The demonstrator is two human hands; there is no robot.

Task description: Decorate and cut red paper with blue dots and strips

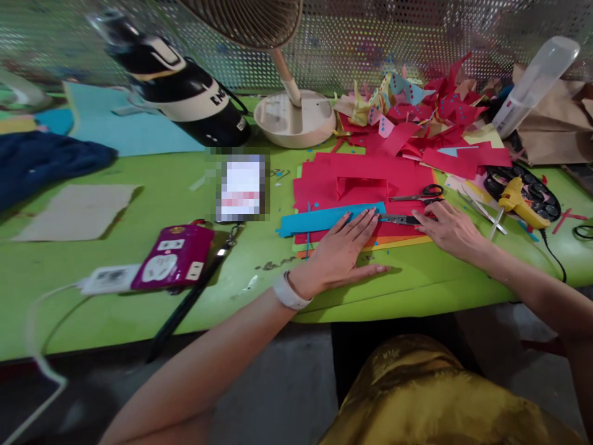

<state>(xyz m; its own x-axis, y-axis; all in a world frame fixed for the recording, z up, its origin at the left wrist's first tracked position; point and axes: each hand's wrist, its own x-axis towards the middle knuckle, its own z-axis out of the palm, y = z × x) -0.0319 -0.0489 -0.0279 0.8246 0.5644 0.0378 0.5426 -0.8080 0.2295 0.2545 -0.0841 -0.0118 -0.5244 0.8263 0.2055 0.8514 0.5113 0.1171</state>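
My left hand (pixel 349 244) lies flat with its fingers stretched over a blue paper strip (pixel 319 217), pressing it onto a stack of red paper sheets (pixel 315 185). Orange and yellow sheet edges show beneath the stack. In my right hand (pixel 451 228) is a slim metal utility knife (pixel 401 219), its tip at the strip's right end, close to my left fingertips. Just beyond the knife, a pair of scissors (pixel 417 195) with black handles rests on the red paper. A folded red paper piece (pixel 361 170) stands slightly raised behind the blue strip.
Beyond the stack is a pile of folded, dotted paper pieces (pixel 407 102). To the right are a yellow glue gun (pixel 523 204), a black tray (pixel 549 201) and a clear bottle (pixel 537 86). Leftward stand a fan (pixel 296 117), a black bottle (pixel 194 102), a phone (pixel 241 187) and a purple power strip (pixel 173 256).
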